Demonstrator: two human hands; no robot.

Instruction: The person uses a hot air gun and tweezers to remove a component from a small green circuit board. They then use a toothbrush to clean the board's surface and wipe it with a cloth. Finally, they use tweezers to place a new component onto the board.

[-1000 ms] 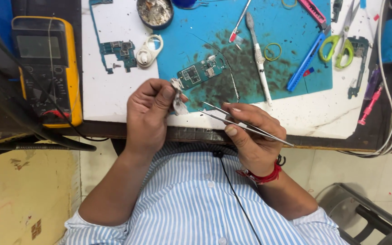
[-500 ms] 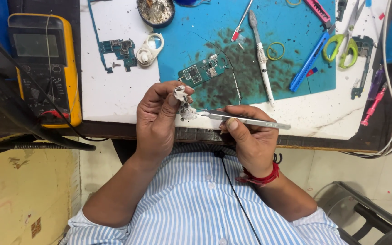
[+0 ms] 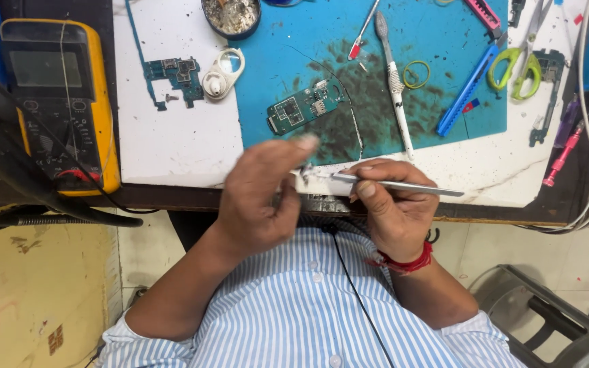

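Hidden: the small part (image 3: 306, 170) is blurred and mostly covered by the fingers.
Left hand (image 3: 260, 197): curled around that part, at the worktop (image 3: 172, 146) edge.
Right hand (image 3: 393, 211): closed on metal tweezers (image 3: 403, 187), tips at the part.

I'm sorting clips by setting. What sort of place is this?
Most likely a small electronics repair bench: a yellow multimeter, bare circuit boards on a blue work mat, and metal tweezers in the right hand.
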